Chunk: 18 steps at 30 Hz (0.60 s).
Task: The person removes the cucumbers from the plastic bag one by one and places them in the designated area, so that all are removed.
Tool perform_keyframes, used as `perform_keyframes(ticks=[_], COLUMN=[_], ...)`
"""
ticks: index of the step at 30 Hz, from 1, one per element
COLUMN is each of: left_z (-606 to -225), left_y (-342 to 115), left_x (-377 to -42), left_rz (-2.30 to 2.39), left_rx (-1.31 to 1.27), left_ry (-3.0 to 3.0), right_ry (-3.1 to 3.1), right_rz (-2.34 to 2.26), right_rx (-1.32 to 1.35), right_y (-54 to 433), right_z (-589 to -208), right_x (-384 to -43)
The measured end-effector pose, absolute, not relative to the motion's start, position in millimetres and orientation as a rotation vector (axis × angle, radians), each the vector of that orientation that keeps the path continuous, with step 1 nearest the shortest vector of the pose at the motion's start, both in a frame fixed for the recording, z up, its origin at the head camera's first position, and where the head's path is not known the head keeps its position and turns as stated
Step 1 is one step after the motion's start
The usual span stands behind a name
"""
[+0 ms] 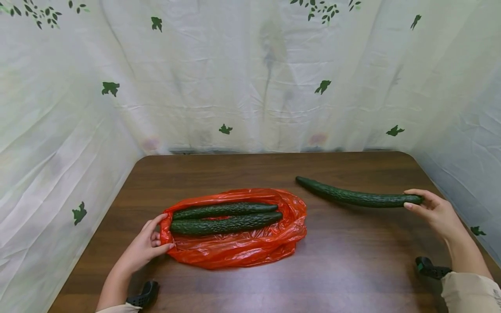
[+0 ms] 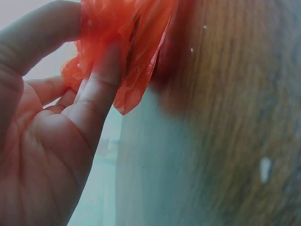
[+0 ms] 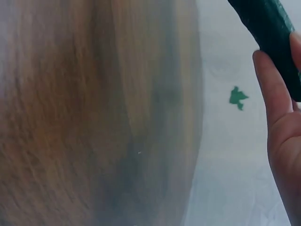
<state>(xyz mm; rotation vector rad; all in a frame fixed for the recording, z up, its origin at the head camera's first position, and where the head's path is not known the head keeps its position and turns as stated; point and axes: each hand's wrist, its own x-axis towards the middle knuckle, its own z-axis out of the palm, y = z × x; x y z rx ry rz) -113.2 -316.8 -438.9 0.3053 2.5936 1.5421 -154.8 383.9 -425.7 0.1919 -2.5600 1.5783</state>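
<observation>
A red plastic bag [image 1: 250,254] lies on the table with its mouth spread wide, and two dark green cucumbers [image 1: 227,224] rest side by side inside it. My left hand [image 1: 142,245] grips the bag's left edge between thumb and fingers; the left wrist view shows the thin red film [image 2: 136,70] bunched at the fingertips. Off to the right, my right hand [image 1: 438,213] pinches one end of a long, slightly curved cucumber [image 1: 352,198], whose other end points toward the back middle of the table. In the right wrist view that cucumber [image 3: 268,28] sits between thumb and fingers.
The brown wooden table [image 1: 332,269] has rounded back corners. A pale curtain [image 1: 250,87] with green leaf shapes hangs behind it and along both sides. Black wrist straps [image 1: 430,267] show at both wrists.
</observation>
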Motion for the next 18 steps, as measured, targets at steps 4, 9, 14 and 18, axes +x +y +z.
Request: perform_keyframes(ticks=[4, 9, 14, 18], left_z=[-439, -439, -438, -438], left_y=[-317, -317, -317, -318], left_x=[-113, -113, -114, -113], left_rz=[1.535, 1.546, 1.536, 1.515], left_rx=[0.307, 0.298, 0.281, 0.254], left_ry=[2.601, 2.586, 2.588, 2.598], right_ry=[-2.621, -2.599, -2.594, -2.663], right_rz=[1.507, 1.504, 1.525, 1.469], right_rx=[0.116, 0.066, 0.044, 0.01], right_y=[388, 390, 390, 390], right_z=[-432, -441, -448, -450], right_x=[-161, -168, -173, -174])
